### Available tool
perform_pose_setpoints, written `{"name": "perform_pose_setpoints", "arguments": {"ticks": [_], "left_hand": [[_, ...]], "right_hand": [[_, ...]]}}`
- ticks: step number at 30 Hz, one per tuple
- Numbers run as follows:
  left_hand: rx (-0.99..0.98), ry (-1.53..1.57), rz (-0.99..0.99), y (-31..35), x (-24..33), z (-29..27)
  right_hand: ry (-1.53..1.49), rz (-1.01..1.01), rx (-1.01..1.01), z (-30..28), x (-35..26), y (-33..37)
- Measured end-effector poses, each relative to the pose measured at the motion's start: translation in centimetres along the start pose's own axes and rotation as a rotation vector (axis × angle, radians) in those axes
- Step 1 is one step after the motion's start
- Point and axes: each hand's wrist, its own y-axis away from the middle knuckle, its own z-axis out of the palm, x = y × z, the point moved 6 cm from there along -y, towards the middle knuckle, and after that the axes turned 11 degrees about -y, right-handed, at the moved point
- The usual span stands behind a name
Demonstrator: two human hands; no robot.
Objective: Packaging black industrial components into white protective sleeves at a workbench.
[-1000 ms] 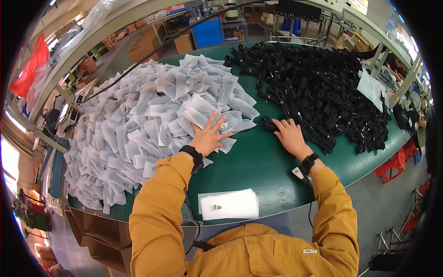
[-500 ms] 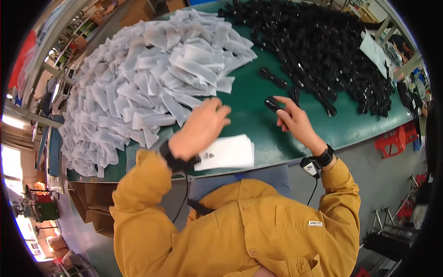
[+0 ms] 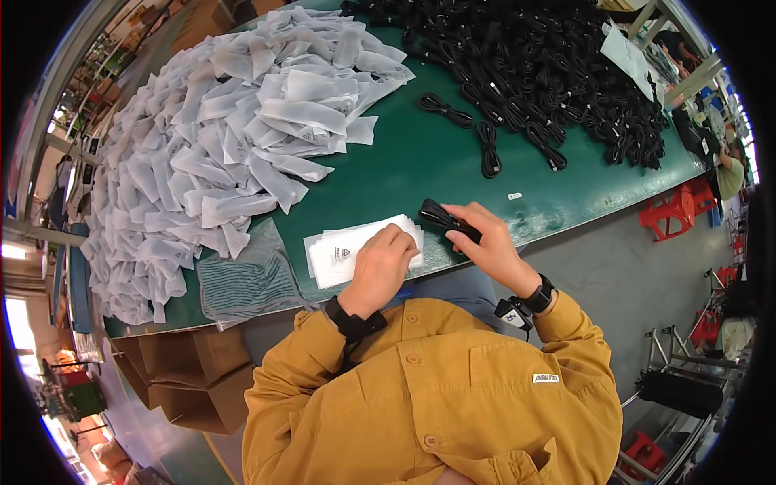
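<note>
A bundled black cable (image 3: pixel 440 217) is gripped in my right hand (image 3: pixel 493 246), between the thumb and fingers, just past the right end of a stack of flat white plastic bags (image 3: pixel 335 250). My left hand (image 3: pixel 378 271) rests on that stack, its fingers bent and pinched at the right edge of the top bag. How much of the bag lies between those fingertips is partly hidden. Two single cable bundles, one (image 3: pixel 444 110) lying slantwise and another (image 3: pixel 488 149) lying lengthwise, are on the green table beyond my right hand.
A large heap of filled frosted bags (image 3: pixel 234 129) covers the table's left side. Black cable bundles (image 3: pixel 550 73) are piled at the far right. A clear bag with a striped look (image 3: pixel 246 279) lies near the front edge, above cardboard boxes (image 3: pixel 198 372). Red stools (image 3: pixel 667 214) stand at right.
My right hand has brought the cable nearer and to the left. The left hand has come down onto the white bag stack and pinched its right edge. The whole view has shifted.
</note>
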Motion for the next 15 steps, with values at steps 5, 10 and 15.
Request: {"name": "perform_pose_setpoints", "arguments": {"ticks": [5,10,15], "left_hand": [[-0.013,0.233,-0.246,0.0,-1.6,0.0],[-0.074,0.445,-0.475,0.3,-2.5,0.5],[-0.025,0.412,-0.323,0.0,-1.8,-0.3]], "right_hand": [[0.211,-0.271,0.038,-0.3,-2.2,0.7],[0.449,-0.386,-0.032,0.3,-2.9,1.7],[0.593,-0.395,-0.175,1.1,-2.8,1.7]]}}
